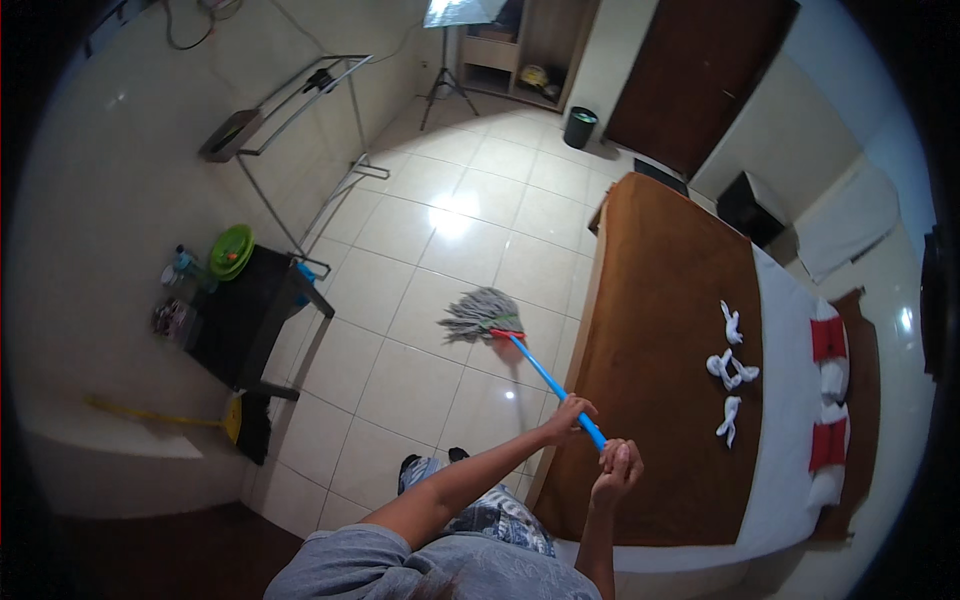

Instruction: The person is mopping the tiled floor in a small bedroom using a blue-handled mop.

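Observation:
A string mop (pixel 484 315) with grey strands and a red socket lies against the tiled floor (pixel 405 375) ahead of me. Its blue handle (pixel 540 367) slants up towards me, beside the edge of the bed. My left hand (pixel 571 420) is closed round the handle's upper part. At the handle's top end, my right hand (pixel 619 469) grips it near the tip. Both hands are seen above the brown bed cover (pixel 652 375).
Right: a bed with folded white towels (pixel 727 371) and red-and-white pillows (pixel 829 337). Left: a black table (pixel 240 315) with green plastic dishes (pixel 231 251), a yellow-handled broom (pixel 236 424) and a metal rack (pixel 352 112). Farther off: a waste bin (pixel 580 127), a lamp tripod (pixel 444 75) and a brown door (pixel 697 75).

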Motion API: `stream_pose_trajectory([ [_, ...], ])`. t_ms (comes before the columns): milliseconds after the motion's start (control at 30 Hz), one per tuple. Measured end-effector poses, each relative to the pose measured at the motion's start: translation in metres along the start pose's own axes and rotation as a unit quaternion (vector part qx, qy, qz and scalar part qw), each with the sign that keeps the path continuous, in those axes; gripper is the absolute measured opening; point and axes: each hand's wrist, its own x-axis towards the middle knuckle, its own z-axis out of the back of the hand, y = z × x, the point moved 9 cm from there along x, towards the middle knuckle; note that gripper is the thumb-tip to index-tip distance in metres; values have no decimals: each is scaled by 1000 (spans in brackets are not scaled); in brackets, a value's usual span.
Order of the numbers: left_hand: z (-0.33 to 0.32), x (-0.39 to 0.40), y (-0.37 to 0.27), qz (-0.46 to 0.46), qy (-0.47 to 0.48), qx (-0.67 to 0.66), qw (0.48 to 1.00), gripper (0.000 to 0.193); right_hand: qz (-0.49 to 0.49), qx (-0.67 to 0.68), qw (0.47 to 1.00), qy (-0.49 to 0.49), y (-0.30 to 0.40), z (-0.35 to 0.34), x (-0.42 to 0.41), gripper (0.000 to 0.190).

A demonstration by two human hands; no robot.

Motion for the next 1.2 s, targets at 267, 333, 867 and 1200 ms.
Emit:
stream_pose_trajectory([
  [267, -58, -21, -43, 33, 247, 214, 945, 26, 32, -31, 992, -115, 11, 33, -50, 31],
  [333, -58, -22, -42, 31, 278, 249, 927, 24, 44, -16, 992, -117, 10, 36, -54, 30],
  [867, 139, -82, -23, 124, 195, 355, 906, 27, -44, 214, 976, -13, -34, -87, -50, 31],
  [1200, 176, -150, 55, 80, 203, 267, 939, 12, -174, 114, 978, -16, -56, -129, -126, 25],
])
